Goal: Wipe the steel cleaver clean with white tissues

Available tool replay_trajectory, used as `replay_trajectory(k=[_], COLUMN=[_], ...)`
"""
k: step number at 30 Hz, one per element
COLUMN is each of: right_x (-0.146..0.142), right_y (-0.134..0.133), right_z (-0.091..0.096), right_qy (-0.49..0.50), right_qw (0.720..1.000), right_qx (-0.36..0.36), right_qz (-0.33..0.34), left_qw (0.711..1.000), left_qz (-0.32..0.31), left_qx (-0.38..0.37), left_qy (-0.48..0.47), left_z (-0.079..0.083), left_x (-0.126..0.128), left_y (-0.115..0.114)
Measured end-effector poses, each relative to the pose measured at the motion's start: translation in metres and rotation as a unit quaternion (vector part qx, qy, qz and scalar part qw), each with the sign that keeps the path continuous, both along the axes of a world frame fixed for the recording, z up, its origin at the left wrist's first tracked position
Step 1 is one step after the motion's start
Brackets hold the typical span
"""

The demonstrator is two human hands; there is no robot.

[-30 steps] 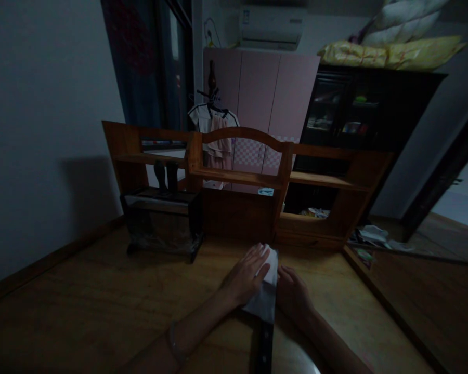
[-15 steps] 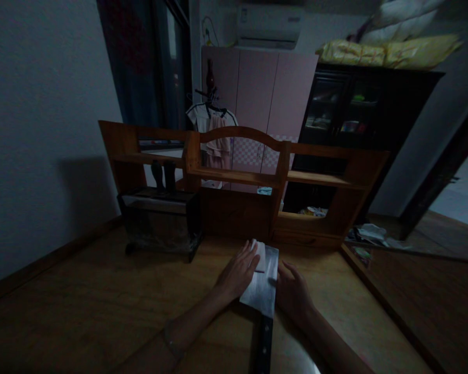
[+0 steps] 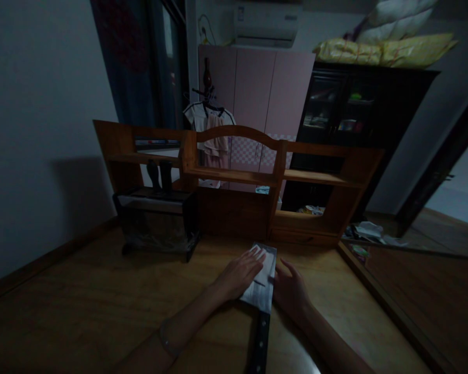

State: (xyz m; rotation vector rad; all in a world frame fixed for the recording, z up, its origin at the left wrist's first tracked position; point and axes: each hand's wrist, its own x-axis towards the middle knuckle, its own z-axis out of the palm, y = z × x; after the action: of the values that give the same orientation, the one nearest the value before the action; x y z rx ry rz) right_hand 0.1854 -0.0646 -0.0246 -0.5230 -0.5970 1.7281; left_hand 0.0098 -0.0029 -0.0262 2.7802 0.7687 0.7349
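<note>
A cleaver (image 3: 253, 297) with a broad metal blade and a black riveted handle (image 3: 262, 332) lies over the wooden table, its handle towards me. On the blade's upper part rests a folded white cloth or tissue (image 3: 260, 275). My left hand (image 3: 239, 272) is closed on that cloth, its fingers laid over it and pressing it against the metal. Close by the blade's right edge is my right hand (image 3: 292, 291), thumb raised and apart from the fingers. Its fingertips meet the edge and are partly hidden there, so whether they support the blade is unclear.
A black knife block (image 3: 156, 223) with two dark handles sticking up stands at the left. Behind it, a low wooden shelf unit (image 3: 234, 208) spans the table's back. The wooden table (image 3: 101, 306) has a raised edge along its right side.
My left hand and the white cloth have slid a little down the blade towards the handle. My right hand stays beside the blade. The whole view has shifted slightly.
</note>
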Motion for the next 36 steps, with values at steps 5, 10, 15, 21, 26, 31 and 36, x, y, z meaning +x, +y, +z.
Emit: replay_trajectory(k=[5, 10, 15, 21, 26, 31, 36], right_x=[0.0, 0.004, 0.012, 0.015, 0.015, 0.016, 0.015], right_y=[-0.002, -0.001, 0.003, 0.004, 0.004, 0.004, 0.005], right_z=[0.003, 0.001, -0.004, -0.003, 0.0, -0.001, -0.003], right_qy=[0.037, 0.044, 0.057, 0.038, 0.052, 0.043, 0.074], right_qw=[0.999, 0.999, 0.998, 0.998, 0.998, 0.998, 0.997], right_qx=[-0.024, -0.014, 0.012, 0.023, 0.011, -0.029, -0.01], right_qz=[0.021, 0.015, 0.006, -0.033, -0.028, -0.034, -0.003], left_qw=[0.997, 0.997, 0.997, 0.998, 1.0, 0.991, 0.999], left_qz=[0.063, -0.08, -0.077, 0.052, -0.018, -0.123, -0.024], left_qx=[-0.023, -0.016, -0.01, -0.013, 0.01, 0.028, 0.033], left_qy=[-0.041, 0.012, 0.021, -0.029, -0.014, 0.034, 0.022], left_z=[0.003, 0.024, 0.024, 0.004, 0.012, 0.021, 0.007], left_x=[-0.003, -0.005, -0.002, -0.003, -0.004, 0.006, 0.005], left_y=[-0.001, -0.018, -0.021, -0.002, -0.012, -0.03, -0.018])
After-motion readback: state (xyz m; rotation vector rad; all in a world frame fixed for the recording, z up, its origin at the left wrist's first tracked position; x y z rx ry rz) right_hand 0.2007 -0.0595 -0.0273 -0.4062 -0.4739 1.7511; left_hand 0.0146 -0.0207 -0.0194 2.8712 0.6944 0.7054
